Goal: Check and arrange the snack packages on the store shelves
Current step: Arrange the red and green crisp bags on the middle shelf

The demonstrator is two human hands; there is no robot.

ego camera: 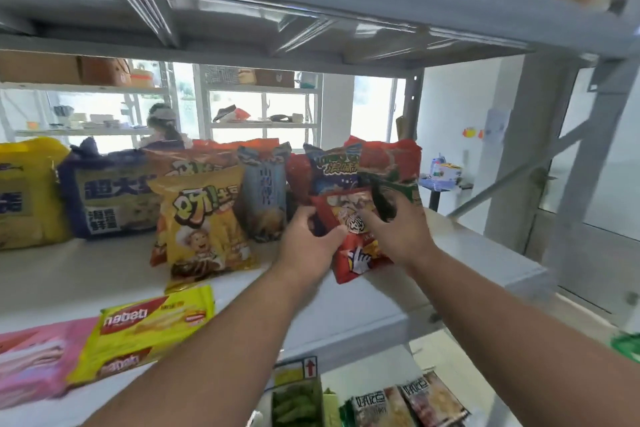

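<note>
Both hands hold the red snack bag (356, 246) upright on the shelf (450, 288), right of the yellow chip bag (204, 229): left hand (308, 246) grasping its edge, right hand (398, 232) its top, likely straightening it.

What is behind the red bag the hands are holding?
Behind the red bag stand a dark blue bag, a bigger red bag and a green one. Their lower parts are covered by the red bag and both hands.
</note>
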